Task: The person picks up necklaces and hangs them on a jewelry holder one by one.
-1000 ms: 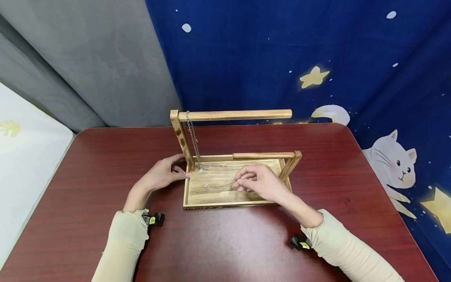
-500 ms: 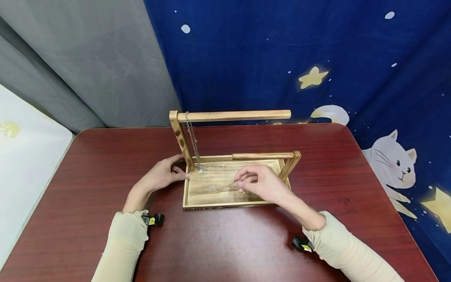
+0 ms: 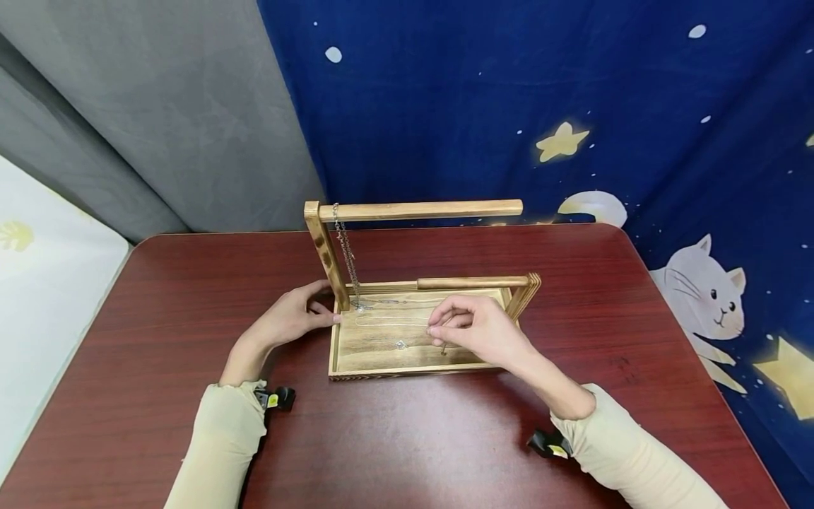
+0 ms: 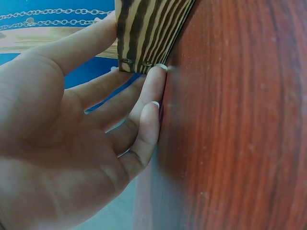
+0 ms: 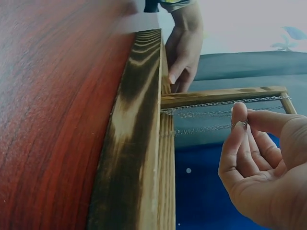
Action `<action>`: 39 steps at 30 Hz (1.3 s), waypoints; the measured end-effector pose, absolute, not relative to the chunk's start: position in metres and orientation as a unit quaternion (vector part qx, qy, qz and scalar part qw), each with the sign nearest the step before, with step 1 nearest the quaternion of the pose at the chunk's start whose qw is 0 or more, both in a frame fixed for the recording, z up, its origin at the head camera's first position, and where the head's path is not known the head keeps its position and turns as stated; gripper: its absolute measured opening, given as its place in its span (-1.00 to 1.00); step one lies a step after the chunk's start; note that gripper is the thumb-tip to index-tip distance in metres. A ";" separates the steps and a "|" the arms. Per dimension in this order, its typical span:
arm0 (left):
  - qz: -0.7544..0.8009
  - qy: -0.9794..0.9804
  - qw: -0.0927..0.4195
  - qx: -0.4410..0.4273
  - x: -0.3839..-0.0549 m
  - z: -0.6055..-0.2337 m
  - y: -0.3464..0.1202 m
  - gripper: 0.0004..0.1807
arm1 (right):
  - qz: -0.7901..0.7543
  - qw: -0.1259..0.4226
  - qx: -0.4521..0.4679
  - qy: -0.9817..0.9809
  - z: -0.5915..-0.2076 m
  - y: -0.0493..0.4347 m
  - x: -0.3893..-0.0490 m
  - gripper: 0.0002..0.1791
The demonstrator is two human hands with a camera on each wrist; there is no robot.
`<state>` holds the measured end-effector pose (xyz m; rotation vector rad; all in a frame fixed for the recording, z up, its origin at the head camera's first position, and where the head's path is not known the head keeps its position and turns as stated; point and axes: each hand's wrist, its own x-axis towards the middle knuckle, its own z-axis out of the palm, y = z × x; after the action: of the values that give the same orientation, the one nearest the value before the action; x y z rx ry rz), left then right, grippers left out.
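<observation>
A wooden jewelry stand (image 3: 413,210) has a shallow tray (image 3: 381,373) as its base. At the tray's left end my left hand (image 3: 286,316) holds the stand, thumb on the rim and fingers round the end. In the left wrist view its fingertips (image 4: 156,72) meet the striped wooden end. Over the tray, my right hand (image 3: 477,329) pinches a thin necklace between thumb and fingertips. The necklace's chain (image 5: 206,128) runs from the pinch toward the tray in the right wrist view. Its small silver pendant (image 3: 400,345) shows low over the tray floor.
Silver necklace chains (image 3: 346,254) hang from the left end of the upper bar. Another fine chain (image 3: 388,324) lies in the tray. A lower bar (image 3: 470,282) spans the back. Around the stand is the reddish-brown table (image 3: 394,438), with curtains (image 3: 420,106) behind.
My right hand has shifted slightly right, and the pendant has moved rightward over the tray. My left hand keeps its place on the stand.
</observation>
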<state>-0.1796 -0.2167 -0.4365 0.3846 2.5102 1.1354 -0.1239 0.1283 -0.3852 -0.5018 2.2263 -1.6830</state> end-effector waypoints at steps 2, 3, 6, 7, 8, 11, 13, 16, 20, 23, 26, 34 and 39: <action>0.402 0.888 0.179 0.135 -0.179 -0.437 -0.217 -0.15 | -0.595 0.159 -0.179 0.767 -0.384 0.129 -0.124 -0.94; 0.402 0.888 0.178 0.135 -0.179 -0.437 -0.217 -0.16 | -0.598 0.162 -0.180 0.764 -0.383 0.130 -0.124 -0.93; 0.402 0.888 0.177 0.136 -0.179 -0.437 -0.217 -0.16 | -0.603 0.171 -0.186 0.756 -0.380 0.132 -0.123 -0.90; 0.402 0.888 0.176 0.136 -0.179 -0.438 -0.217 -0.17 | -0.604 0.173 -0.187 0.755 -0.379 0.133 -0.123 -0.89; 0.402 0.888 0.175 0.136 -0.179 -0.438 -0.217 -0.17 | -0.604 0.175 -0.187 0.755 -0.377 0.134 -0.123 -0.89; 0.402 0.889 0.175 0.136 -0.178 -0.438 -0.217 -0.18 | -0.600 0.178 -0.187 0.758 -0.374 0.136 -0.123 -0.87; 0.403 0.888 0.175 0.136 -0.178 -0.438 -0.218 -0.17 | -0.597 0.179 -0.185 0.760 -0.372 0.138 -0.123 -0.86; 0.405 0.887 0.176 0.137 -0.178 -0.438 -0.218 -0.17 | -0.591 0.182 -0.181 0.764 -0.369 0.139 -0.123 -0.84; 0.404 0.888 0.174 0.135 -0.179 -0.440 -0.219 -0.17 | -0.583 0.179 -0.178 0.772 -0.364 0.142 -0.123 -0.79; 0.399 0.891 0.174 0.126 -0.179 -0.441 -0.219 -0.17 | -0.578 0.170 -0.183 0.777 -0.359 0.144 -0.122 -0.76; 0.399 0.891 0.177 0.126 -0.179 -0.441 -0.219 -0.15 | -0.576 0.161 -0.192 0.778 -0.354 0.149 -0.122 -0.75; 0.391 0.895 0.173 0.130 -0.182 -0.439 -0.217 -0.15 | -0.569 0.139 -0.204 0.784 -0.343 0.161 -0.122 -0.67; 0.395 0.892 0.177 0.128 -0.181 -0.439 -0.217 -0.16 | -0.574 0.132 -0.219 0.778 -0.339 0.166 -0.123 -0.64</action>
<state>-0.1814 -0.2170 -0.4391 0.3614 2.5265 1.1187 -0.1227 0.1659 -0.3392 -0.6361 2.2572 -1.6672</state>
